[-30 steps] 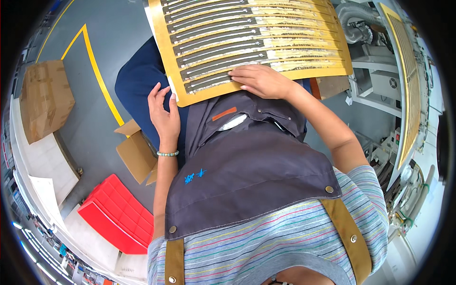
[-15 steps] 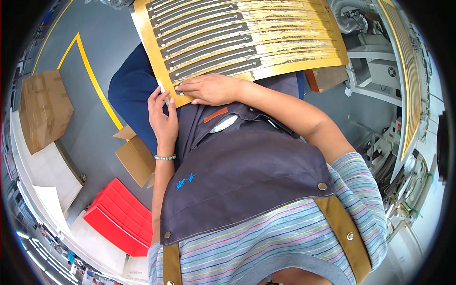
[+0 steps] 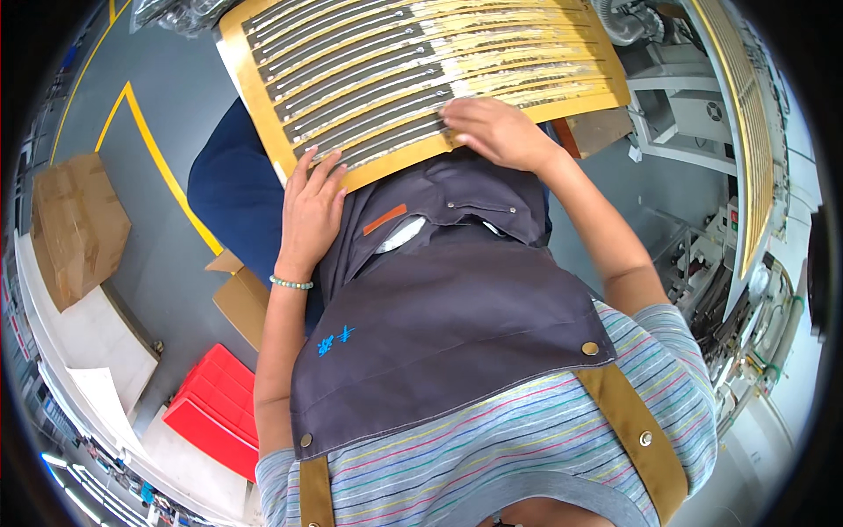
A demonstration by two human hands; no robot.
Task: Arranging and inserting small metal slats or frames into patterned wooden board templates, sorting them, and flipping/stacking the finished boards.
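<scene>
A large yellow panel (image 3: 386,162) rests tilted across my lap. Long parallel rows cross it, with dark strips (image 3: 369,125) bearing thin white lines on the left part and pale, ragged gold bands on the right. On its near left corner lies my left hand (image 3: 313,211), open, fingers spread over the edge by the ends of the nearest rows. My right hand (image 3: 500,132) rests on the near edge, about midway along. Its slightly bent fingers touch the right end of the nearest dark strip, thumb apart below them; nothing shows in its grasp.
Cardboard boxes (image 3: 77,228) and a red bin (image 3: 215,408) stand on the left, near yellow floor lines (image 3: 162,162). Clear plastic wrapping (image 3: 180,13) lies at the far left. At right are a grey machine frame (image 3: 680,123), a flexible duct (image 3: 623,22) and an upright yellow slatted panel (image 3: 746,132).
My right hand has moved right along the panel's near edge from its left corner. The left hand has shifted onto the corner from beside it. The panel appears slightly farther left and up.
</scene>
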